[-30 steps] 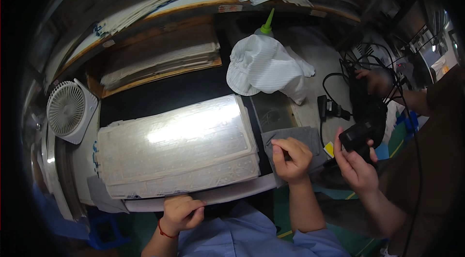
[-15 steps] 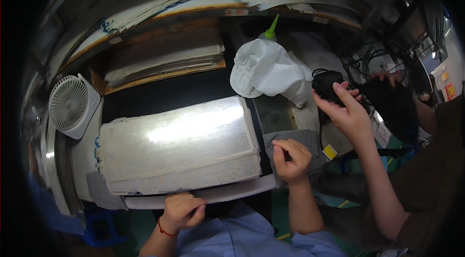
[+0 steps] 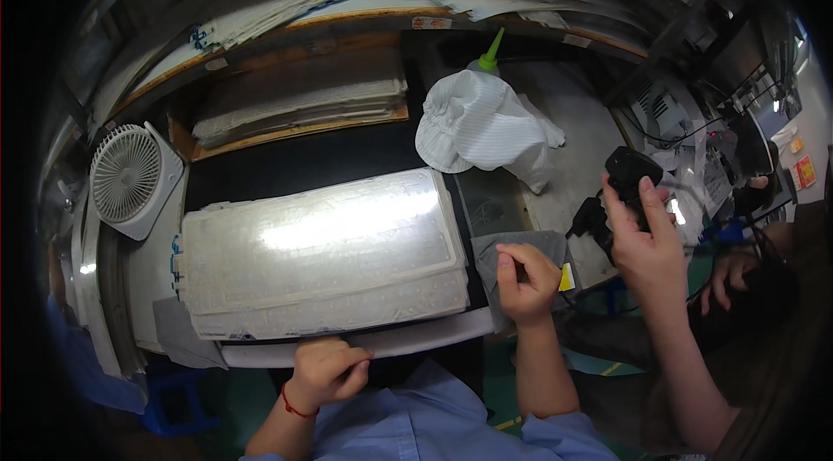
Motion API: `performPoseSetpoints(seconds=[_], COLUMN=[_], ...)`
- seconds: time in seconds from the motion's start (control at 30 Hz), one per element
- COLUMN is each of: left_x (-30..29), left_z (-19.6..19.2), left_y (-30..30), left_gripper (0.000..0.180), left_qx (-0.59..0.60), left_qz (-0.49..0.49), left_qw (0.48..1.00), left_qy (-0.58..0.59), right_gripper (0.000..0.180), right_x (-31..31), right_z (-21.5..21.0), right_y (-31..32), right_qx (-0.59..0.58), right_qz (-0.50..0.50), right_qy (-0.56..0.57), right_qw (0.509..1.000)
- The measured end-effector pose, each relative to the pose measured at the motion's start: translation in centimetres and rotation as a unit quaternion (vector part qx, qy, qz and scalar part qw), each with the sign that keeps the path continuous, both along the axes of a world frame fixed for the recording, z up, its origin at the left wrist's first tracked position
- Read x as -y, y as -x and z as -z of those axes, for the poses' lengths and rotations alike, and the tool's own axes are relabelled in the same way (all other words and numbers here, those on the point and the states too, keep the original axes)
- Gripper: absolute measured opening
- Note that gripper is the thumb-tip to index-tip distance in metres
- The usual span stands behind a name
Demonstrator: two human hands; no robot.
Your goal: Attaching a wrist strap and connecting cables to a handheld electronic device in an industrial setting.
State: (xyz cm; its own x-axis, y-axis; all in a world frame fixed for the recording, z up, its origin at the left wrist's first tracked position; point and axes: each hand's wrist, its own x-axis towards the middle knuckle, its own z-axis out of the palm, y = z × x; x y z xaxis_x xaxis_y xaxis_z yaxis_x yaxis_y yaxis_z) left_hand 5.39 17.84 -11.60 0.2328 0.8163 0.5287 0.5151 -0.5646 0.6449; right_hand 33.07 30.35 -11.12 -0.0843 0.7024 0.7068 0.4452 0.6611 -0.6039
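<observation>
Black device [image 3: 631, 167] shifted, sheets [image 3: 325, 253], long axis sideways

The shiny, pale sheets [image 3: 321, 253] lie flat in an uneven pile. A grey cloth [image 3: 488, 266] lies just right of them.

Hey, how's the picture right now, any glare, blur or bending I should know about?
Head view: bright glare washes out part of the sheet stack's top; head view: the wooden shelf edge bows, as fisheye lenses do, and the corners fall to black; head view: the left hand and right hand look reasonably sharp.
</observation>
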Motion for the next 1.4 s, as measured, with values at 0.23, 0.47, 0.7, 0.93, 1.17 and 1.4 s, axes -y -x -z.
performPoseSetpoints(seconds=[0.23, 0.47, 0.7, 0.93, 1.17, 1.4], left_x=[-0.2, -0.2, -0.1, -0.2, 0.1, 0.1], left_z=[-0.6, -0.8, -0.7, -1.1, -0.9, -0.9], left_y=[-0.2, -0.2, -0.1, -0.2, -0.3, -0.2], left_gripper=[0.008, 0.008, 0.006, 0.007, 0.007, 0.008], left_qx=[-0.005, 0.011, 0.045, 0.059, 0.050, 0.016], left_qz=[0.002, 0.003, 0.002, 0.002, -0.010, -0.013], left_qw=[1.000, 0.999, 0.995, 0.993, 0.993, 0.995], left_qy=[0.022, 0.047, 0.085, 0.106, 0.103, 0.098], right_gripper=[0.006, 0.007, 0.006, 0.013, 0.016, 0.016], right_x=[0.1, 0.2, 0.0, -2.5, -4.1, -5.1], right_z=[-0.1, -0.3, -0.2, -1.8, -3.9, -4.1], right_y=[-0.1, 0.1, 0.0, -3.2, -2.9, 0.4], right_qx=[0.000, 0.006, -0.020, -0.042, -0.007, 0.061], right_qz=[0.008, 0.002, 0.022, 0.027, -0.091, -0.143], right_qy=[0.018, 0.010, 0.022, 0.206, 0.284, 0.239], right_qw=[1.000, 1.000, 0.999, 0.977, 0.955, 0.959])
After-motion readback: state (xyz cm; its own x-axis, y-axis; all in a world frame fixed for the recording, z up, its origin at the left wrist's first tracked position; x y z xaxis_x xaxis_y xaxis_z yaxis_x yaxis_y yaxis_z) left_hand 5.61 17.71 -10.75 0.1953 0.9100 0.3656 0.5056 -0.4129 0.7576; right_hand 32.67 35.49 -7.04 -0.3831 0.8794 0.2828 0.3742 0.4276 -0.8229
